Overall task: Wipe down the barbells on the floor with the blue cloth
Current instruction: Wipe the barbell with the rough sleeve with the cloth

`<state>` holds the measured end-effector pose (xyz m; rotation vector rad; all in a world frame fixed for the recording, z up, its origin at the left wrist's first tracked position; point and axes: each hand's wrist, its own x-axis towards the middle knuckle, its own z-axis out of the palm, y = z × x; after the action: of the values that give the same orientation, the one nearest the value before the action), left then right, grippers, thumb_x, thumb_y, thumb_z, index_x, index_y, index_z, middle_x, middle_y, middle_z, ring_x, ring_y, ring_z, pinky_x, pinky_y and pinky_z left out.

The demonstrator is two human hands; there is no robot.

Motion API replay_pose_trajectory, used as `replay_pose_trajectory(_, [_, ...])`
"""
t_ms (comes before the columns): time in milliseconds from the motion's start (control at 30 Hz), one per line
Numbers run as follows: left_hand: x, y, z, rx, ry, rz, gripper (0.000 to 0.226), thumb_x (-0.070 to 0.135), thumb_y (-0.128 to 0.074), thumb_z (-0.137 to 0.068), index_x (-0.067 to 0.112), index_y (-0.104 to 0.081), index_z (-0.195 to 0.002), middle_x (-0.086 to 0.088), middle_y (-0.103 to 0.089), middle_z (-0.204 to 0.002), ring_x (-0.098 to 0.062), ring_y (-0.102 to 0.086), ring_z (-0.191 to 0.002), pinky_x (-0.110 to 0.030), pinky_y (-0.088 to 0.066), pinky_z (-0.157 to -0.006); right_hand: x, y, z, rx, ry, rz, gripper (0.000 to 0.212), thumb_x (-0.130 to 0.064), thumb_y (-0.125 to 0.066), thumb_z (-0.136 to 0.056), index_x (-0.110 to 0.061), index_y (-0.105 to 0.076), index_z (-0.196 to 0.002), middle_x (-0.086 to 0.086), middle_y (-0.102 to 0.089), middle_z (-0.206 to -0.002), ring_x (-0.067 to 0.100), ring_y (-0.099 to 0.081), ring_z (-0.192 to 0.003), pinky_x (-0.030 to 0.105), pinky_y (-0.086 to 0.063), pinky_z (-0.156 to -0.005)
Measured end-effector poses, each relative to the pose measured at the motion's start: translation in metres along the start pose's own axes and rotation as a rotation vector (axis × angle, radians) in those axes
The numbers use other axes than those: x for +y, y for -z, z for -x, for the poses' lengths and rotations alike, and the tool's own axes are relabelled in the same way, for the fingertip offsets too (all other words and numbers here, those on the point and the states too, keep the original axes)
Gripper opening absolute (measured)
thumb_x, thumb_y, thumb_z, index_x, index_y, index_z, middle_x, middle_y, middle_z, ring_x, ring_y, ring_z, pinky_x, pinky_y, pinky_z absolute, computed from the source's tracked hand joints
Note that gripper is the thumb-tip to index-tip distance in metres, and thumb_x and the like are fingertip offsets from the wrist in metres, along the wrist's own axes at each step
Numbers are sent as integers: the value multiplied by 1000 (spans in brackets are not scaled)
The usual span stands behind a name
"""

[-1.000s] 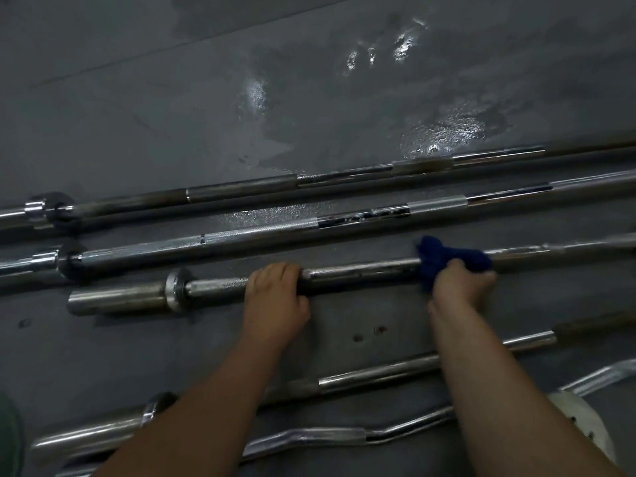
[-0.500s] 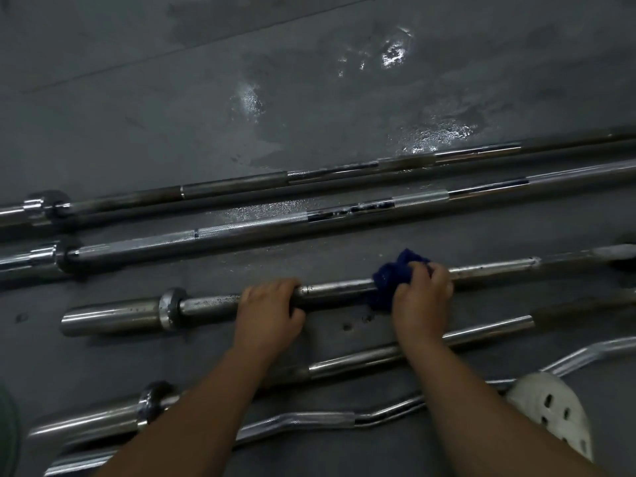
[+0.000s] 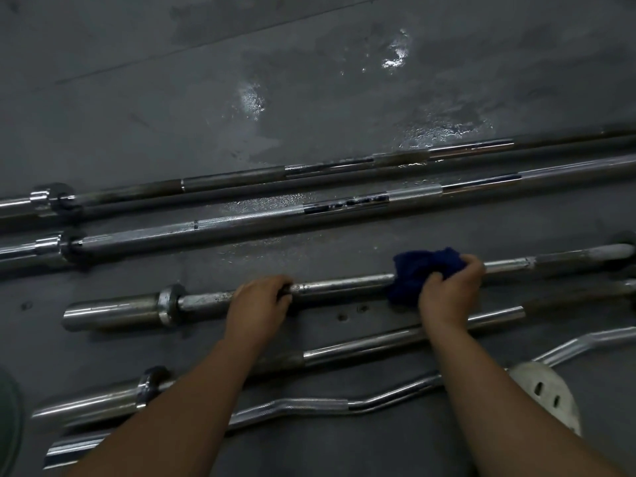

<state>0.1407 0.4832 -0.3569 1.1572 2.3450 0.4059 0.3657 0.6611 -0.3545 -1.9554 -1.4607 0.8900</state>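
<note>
Dark grey gym floor [image 3: 309, 80], with wet patches [image 3: 253, 99] in the upper middle. Five barbells lie roughly parallel across the frame: top bar [image 3: 234, 175], second bar [image 3: 241, 218], third bar [image 3: 344, 285], fourth bar [image 3: 378, 346], and curl bar [image 3: 309, 406] lowest.

Work is on the third bar, mid-frame. Left hand [image 3: 256, 304]: grip closed round the shaft, right of the collar [image 3: 168, 304]; it looks to be steadying the bar. Right hand [image 3: 451, 290]: grip closed on the cloth [image 3: 416, 270], which is bunched over the shaft right of centre and touching it.

Step in hand, as I read it: wiping the third bar's mid shaft. The next move likely needs the cloth slid along the shaft with pressure held, while the left hand stops the bar rolling. The patch under the left hand and the sleeve [image 3: 110, 313] at left then need a pass. Can't tell which other bars are done.
</note>
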Motion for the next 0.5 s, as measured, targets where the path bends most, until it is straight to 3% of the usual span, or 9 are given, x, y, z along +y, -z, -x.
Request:
replay_pose_trajectory(67, [-3, 1, 0, -11, -2, 12, 31, 24, -69, -89, 24, -69, -120, -1, -72, -114, -25, -64, -106, -35, -46, -92, -2, -11, 9, 0, -46, 92, 45, -7, -58, -89, -13, -44, -131, 16, -35, -142, 35, -51, -117, 36, -42, -98])
replay_pose_trajectory(133, [-6, 2, -1, -26, -15, 38, 31, 23, -70, -89, 23, -69, -120, 0, -71, -115, -24, -64, -106, -34, -47, -93, 0, -32, 40, -83, 103, 299, 50, -12, -62, -85, -13, -49, -132, 17, -35, -143, 40, -47, -117, 44, -41, -103])
replay_pose_trajectory(267, [-14, 2, -16, -20, -53, 71, 28, 23, -72, -88, 18, -70, -116, -1, -66, -114, -23, -60, -106, -34, -48, -92, -12, -74, 104, -580, 565, 433, 55, -12, -57, -86, -22, -48, -139, 4, -35, -151, 32, -46, -120, 41, -42, -103])
replay_pose_trajectory(333, [-18, 2, -22, 2, -48, 41, 28, 28, -72, -88, 18, -70, -115, -2, -64, -112, -25, -57, -107, -35, -47, -91, -14, -81, 92, -691, 606, 427, 54, -13, -54, -85, -26, -49, -138, 0, -37, -150, 30, -49, -122, 41, -45, -101])
replay_pose_trajectory(400, [-19, 2, -25, 69, -14, -10, 27, 35, -72, -88, 20, -71, -111, -2, -64, -108, -26, -55, -105, -37, -48, -87, -8, -77, 67, -647, 509, 403, 58, -11, -53, -82, -27, -51, -138, 0, -38, -151, 31, -49, -124, 40, -44, -103])
replay_pose_trajectory(500, [-9, 5, -30, 247, 3, -163, 21, 36, -72, -86, 24, -71, -103, -1, -64, -102, -28, -55, -97, -39, -46, -80, -1, -57, 36, -386, 386, 375, 60, -4, -51, -83, -25, -51, -139, 0, -34, -153, 33, -48, -124, 41, -44, -104])
